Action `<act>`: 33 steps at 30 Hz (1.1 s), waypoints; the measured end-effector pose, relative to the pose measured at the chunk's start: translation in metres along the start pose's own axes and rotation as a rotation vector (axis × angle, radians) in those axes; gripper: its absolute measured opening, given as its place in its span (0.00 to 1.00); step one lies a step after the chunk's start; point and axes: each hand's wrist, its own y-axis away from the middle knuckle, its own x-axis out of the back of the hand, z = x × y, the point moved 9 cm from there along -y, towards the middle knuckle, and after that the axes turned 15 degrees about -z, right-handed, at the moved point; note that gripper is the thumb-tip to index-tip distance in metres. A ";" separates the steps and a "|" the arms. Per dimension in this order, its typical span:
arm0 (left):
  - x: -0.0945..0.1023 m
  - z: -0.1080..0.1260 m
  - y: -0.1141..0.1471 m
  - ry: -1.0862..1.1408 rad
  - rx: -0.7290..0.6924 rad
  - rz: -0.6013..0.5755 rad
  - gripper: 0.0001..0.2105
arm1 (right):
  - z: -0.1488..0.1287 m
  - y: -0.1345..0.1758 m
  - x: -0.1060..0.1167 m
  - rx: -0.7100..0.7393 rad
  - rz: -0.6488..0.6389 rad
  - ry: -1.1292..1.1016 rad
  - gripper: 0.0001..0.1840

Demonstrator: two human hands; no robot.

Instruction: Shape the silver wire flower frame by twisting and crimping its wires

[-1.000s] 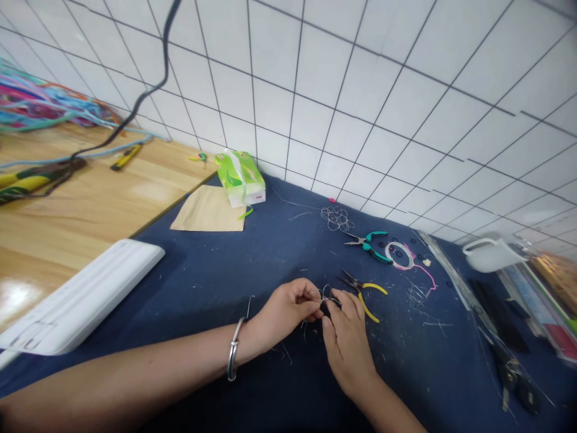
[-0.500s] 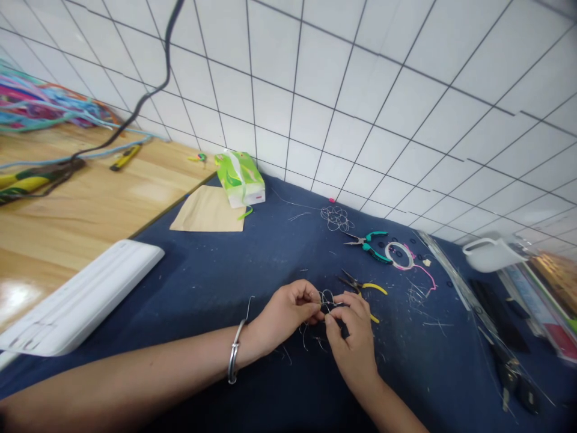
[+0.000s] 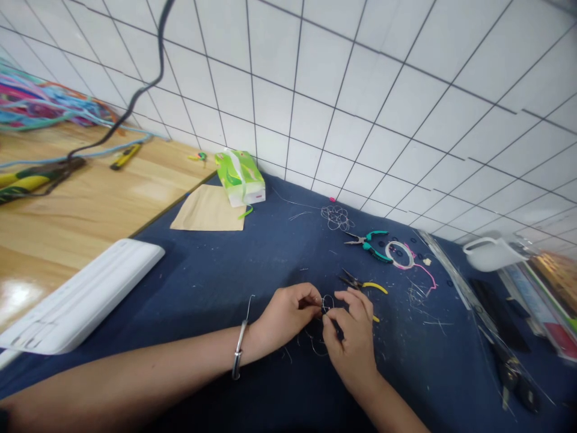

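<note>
Between my hands is a small piece of looped thin wire [image 3: 327, 302], its loops rising above the fingertips and a curved end hanging below. My left hand [image 3: 288, 314], with a silver bangle on the wrist, pinches the wire from the left. From the right, my right hand [image 3: 353, 337] has thumb and index finger closed together at the wire, the other fingers bent above. Just beyond that hand lie yellow-handled pliers [image 3: 374, 287], partly covered by it. Teal-handled long-nose pliers [image 3: 367, 242] rest farther back.
Near the tiled wall lies a tangled wire coil [image 3: 337, 218]. A white ring [image 3: 399, 255] with pink cord and wire scraps sit to the right. Left are a tissue pack [image 3: 241, 177], a brown paper envelope [image 3: 210, 210] and a white power strip-like box [image 3: 85, 294]. A white cup [image 3: 491, 254] stands far right.
My right hand's fingers have shifted slightly left and bent around the wire. The wire's hanging end has swung to a wider curve below. My left hand has barely moved.
</note>
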 end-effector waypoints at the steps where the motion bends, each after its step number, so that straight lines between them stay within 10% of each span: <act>1: 0.000 0.003 0.000 -0.029 -0.018 -0.003 0.07 | 0.000 0.000 0.000 0.003 0.001 0.005 0.07; 33: -0.008 0.009 0.000 -0.289 -0.163 -0.050 0.11 | -0.007 0.001 -0.003 0.128 -0.033 0.016 0.06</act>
